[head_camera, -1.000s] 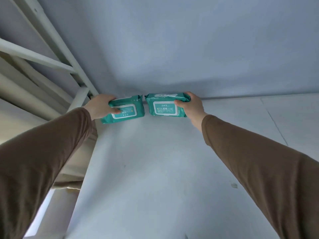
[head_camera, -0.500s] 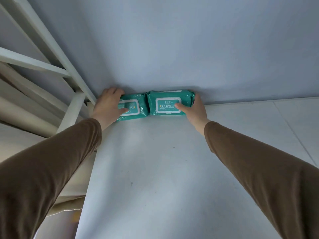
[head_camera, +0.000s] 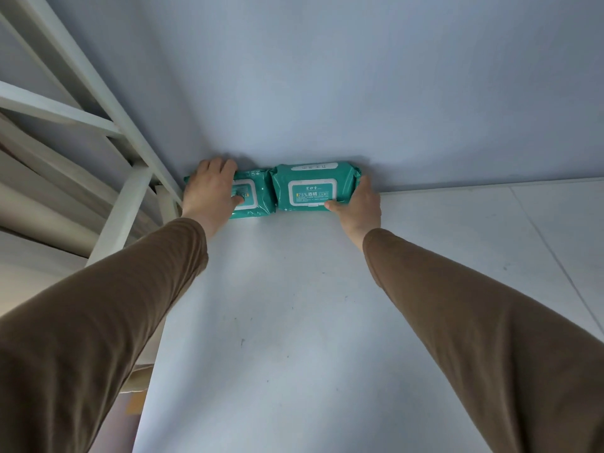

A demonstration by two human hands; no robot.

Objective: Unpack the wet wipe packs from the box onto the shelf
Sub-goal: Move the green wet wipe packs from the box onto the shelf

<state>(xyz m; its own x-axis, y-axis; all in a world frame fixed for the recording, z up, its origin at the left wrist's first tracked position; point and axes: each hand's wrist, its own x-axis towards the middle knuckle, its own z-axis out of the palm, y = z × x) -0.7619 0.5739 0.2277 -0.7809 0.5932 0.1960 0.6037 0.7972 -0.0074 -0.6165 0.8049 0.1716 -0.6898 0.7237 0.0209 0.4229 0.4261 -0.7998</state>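
Two teal wet wipe packs lie side by side, touching, on the white shelf (head_camera: 294,322) against the back wall (head_camera: 327,76) at about 12 o'clock. The left hand (head_camera: 209,191) lies over the left pack (head_camera: 253,199), its grip closed on it with fingers curled over the far edge and thumb on the lid. The right hand (head_camera: 358,207) holds the right pack (head_camera: 310,186) at its 3 o'clock end, thumb along the near edge.

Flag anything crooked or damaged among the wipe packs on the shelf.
Nothing is damaged. The left wet wipe pack sits slightly skewed beside the right wet wipe pack, which lies square against the wall.
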